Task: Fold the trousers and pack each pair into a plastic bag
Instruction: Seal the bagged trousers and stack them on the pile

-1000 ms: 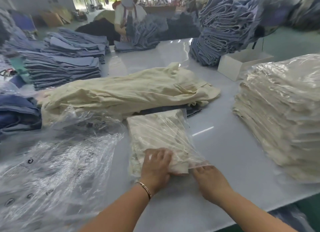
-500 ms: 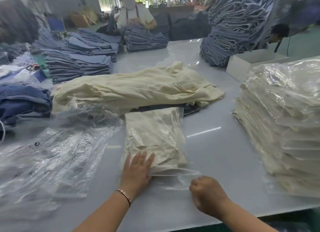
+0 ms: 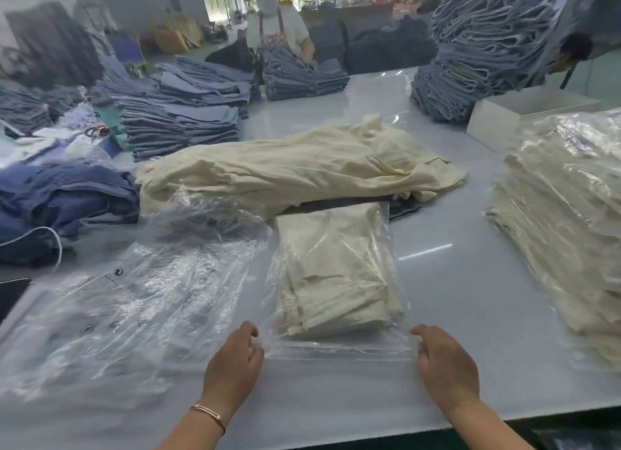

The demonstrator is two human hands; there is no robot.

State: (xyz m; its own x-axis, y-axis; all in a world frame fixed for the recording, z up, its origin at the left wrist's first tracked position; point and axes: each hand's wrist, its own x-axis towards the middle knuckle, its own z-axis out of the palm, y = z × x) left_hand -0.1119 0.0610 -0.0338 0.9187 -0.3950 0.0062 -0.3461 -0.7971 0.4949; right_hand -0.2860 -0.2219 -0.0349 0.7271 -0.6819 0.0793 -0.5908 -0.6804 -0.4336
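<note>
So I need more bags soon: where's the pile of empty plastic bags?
In the head view, the empty plastic bags lie on the table's left side, beside the bagged trousers.

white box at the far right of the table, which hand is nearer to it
Right. The right hand holds the bag's near right corner, on the white box's side; the left hand holds the left corner, farther away.

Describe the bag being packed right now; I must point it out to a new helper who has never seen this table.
On the grey-white table, look at the near edge, between the two hands: left hand, right hand. The clear plastic bag holding folded cream trousers lies there alone. The empty clear bags to its left hold nothing; the bagged cream stack on the right is piled high.
</note>
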